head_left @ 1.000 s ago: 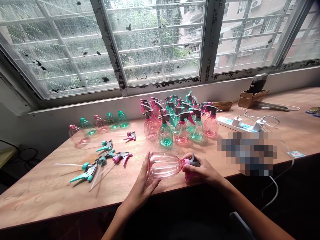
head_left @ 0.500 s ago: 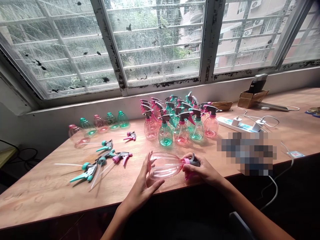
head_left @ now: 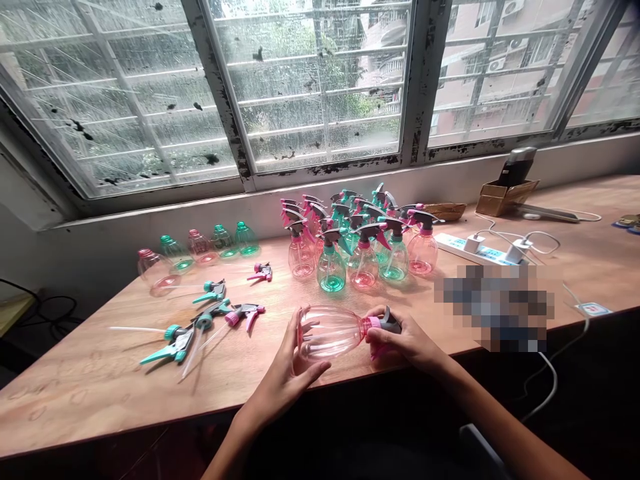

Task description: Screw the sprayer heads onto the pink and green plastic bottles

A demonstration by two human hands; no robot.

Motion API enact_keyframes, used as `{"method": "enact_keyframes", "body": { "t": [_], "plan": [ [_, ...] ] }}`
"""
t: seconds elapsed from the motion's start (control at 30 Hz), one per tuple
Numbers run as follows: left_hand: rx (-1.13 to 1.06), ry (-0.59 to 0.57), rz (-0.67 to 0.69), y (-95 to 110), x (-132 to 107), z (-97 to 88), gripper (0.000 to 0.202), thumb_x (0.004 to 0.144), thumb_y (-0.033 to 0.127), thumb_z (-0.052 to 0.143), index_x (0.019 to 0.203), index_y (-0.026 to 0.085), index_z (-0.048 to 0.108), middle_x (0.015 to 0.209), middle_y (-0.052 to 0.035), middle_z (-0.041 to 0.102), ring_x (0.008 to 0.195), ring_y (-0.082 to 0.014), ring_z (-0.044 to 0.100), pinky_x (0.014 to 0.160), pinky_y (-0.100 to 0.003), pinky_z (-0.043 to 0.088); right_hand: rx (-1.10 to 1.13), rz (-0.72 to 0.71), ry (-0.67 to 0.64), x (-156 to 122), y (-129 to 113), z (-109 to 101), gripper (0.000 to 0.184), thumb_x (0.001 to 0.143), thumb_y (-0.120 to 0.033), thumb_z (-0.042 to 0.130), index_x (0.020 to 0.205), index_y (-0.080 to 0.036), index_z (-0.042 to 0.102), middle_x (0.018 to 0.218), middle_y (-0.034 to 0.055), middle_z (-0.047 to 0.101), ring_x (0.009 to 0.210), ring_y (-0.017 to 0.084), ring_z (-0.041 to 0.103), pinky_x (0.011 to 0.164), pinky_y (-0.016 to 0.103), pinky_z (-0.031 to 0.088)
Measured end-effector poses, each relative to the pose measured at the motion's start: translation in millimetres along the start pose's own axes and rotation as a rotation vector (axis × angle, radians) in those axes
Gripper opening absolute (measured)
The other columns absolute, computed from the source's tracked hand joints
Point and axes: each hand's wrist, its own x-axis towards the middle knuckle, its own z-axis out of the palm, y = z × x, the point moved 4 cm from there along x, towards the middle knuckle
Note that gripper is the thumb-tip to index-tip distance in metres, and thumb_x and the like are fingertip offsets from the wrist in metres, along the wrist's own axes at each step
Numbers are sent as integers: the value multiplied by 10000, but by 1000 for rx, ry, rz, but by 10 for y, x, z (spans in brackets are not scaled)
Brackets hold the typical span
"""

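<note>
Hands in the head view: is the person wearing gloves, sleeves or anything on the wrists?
No gloves: the left hand and the right hand are bare. The left forearm and right forearm are uncovered up to the frame edge; no sleeve, watch, bracelet or ring shows.

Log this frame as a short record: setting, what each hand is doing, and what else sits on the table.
Setting: wooden table under a barred window
Left: left hand cups the base of the pink bottle, held on its side
Right: right hand closed on the grey spray head at the bottle's neck
Behind: capped bottles, pink and green, upright in a cluster
Left side: loose spray heads; uncapped bottles by the wall
Right side: power strip; cardboard box
</note>
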Motion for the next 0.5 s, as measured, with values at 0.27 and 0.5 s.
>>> {"method": "enact_keyframes", "body": {
  "t": [0.27,0.5],
  "plan": [
    [-11,13,-5,-85,-21,-21,910,989,368,628,1637,396,-10,1645,-129,327,1479,-326,411,1203,-559,356,12,18,4,-8,-25,9,471,791,-519,846,1003,-187,587,702,22,742,609,208,715,630,336,579],
    [-40,-19,-53,-20,-7,21,992,953,399,684,1643,347,-25,1681,-148,266,1475,-336,425,1192,-525,399,11,26,0,-7,-27,21,490,766,-545,858,988,-191,603,704,22,738,613,213,712,633,341,581]
  ]
}}
